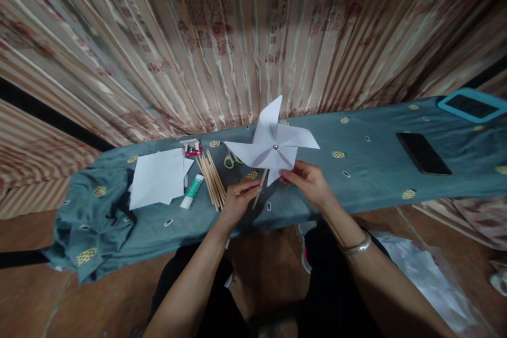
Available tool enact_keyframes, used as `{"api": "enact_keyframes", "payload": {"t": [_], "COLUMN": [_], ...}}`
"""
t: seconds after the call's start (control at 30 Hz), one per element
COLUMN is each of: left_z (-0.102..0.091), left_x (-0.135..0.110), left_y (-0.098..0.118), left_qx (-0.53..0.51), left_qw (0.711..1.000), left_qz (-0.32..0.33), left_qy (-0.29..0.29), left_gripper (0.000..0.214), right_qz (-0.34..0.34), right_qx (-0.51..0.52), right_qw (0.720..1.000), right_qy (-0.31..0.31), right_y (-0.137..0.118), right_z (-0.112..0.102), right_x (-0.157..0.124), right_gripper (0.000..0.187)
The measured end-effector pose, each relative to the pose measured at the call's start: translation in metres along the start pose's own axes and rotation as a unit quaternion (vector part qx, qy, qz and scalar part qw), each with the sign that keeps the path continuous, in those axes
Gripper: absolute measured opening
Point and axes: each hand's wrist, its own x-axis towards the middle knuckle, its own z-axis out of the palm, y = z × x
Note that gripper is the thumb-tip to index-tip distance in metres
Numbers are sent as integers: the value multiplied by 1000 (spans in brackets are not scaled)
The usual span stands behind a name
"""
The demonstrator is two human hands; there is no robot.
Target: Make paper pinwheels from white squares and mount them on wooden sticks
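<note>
Pinwheel [266, 152] — above teal cloth [376, 161]; patterned curtain [245, 37] behind

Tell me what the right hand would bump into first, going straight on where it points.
The right hand would likely meet the white pinwheel: the fingers are at its lower blade, though depth is unclear.

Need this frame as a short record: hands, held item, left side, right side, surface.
left hand: pinching a thin wooden stick
right hand: fingers at pinwheel's lower blade, grip partly hidden
held item: white paper pinwheel, silvery fastener at its centre
left side: white paper sheets, glue stick, loose sticks, small red box
right side: black phone, blue-framed device beyond it
surface: blue-green cloth with yellow prints
</note>
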Motion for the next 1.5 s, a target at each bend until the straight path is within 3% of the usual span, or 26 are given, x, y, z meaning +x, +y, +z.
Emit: {"api": "enact_keyframes", "payload": {"t": [0.27,0.47,0.57,0.67,0.77,0.83,0.97,1.1,1.37,1.5], "left_z": [4,8,7,5,5,5,6,6,4,3], "left_x": [0,5,9,12,14,14,15,15,15,15], "left_y": [-3,-1,-1,-1,-1,-2,-3,-3,-1,1], "left_qx": [-8,-22,-18,-19,-25,-22,-13,-11,-18,3], "left_qw": [1000,998,997,996,995,995,995,996,996,994], "left_qz": [7,20,40,53,62,64,62,58,61,75], "left_qy": [12,49,63,73,72,68,73,72,69,74], "left_gripper": [20,18,18,19,18,17,17,17,19,18], "right_qz": [37,10,-50,-99,-103,-74,-22,-24,-47,-34], "right_qx": [37,-80,-122,-128,-104,-78,-37,-39,-82,-70], "right_qw": [998,989,988,987,983,989,999,999,995,996], "right_qy": [-35,-124,-85,19,109,99,8,-26,41,43], "right_y": [-4,-15,-28,-37,-37,-32,-22,-19,-21,-23], "right_z": [8,20,17,9,0,-2,1,7,10,9], "right_x": [-5,-20,-27,-28,-22,-17,-11,-14,-18,-17], "right_gripper": [36,33,32,31,29,34,53,52,31,34]}}
